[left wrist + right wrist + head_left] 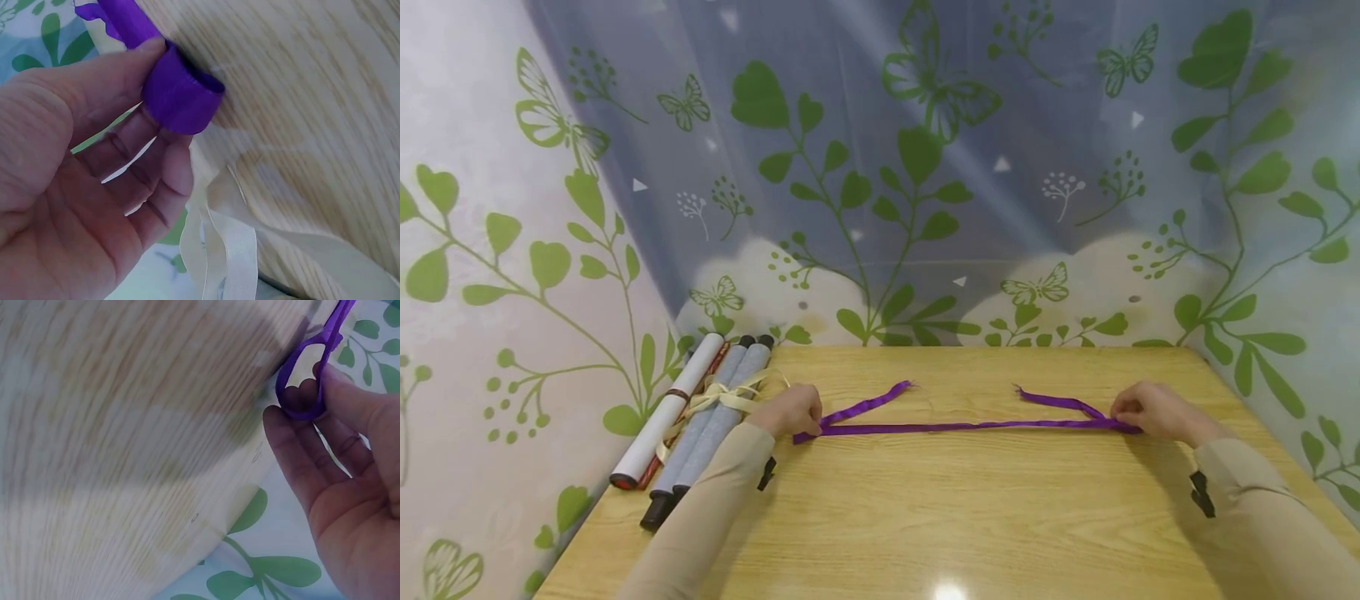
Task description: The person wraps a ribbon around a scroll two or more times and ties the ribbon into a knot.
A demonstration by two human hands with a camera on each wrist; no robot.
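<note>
"Two ends of one purple ribbon point(955, 427) were in hand; where did it lie?"

"Over the surface point(985, 508), nearly straight between left grip point(790, 410) and right grip point(1161, 411); each end made a loop, and both frayed tails point(868, 405) angled inward; grey rolls point(700, 454) tied with a cream ribbon point(724, 397) lay just left of the left grip."

"How was each grip set?"

"The left one pinched its loop point(181, 100) between thumb and fingers, the lower fingers loosely bent; the right one pinched likewise, thumb to fingers, at the other loop point(304, 415)."

"And how did the ribbon seem likely to handle?"

"Light and limp, by its look; its satin sheen suggested a slippery face, so a slack pinch might have let the fold slide out; the frayed tips looked weakest."

"Where was the surest hold, then?"

"Probably where tail met main strand, both layers together; tugging a single layer would likely have shrunk the loop."
</note>
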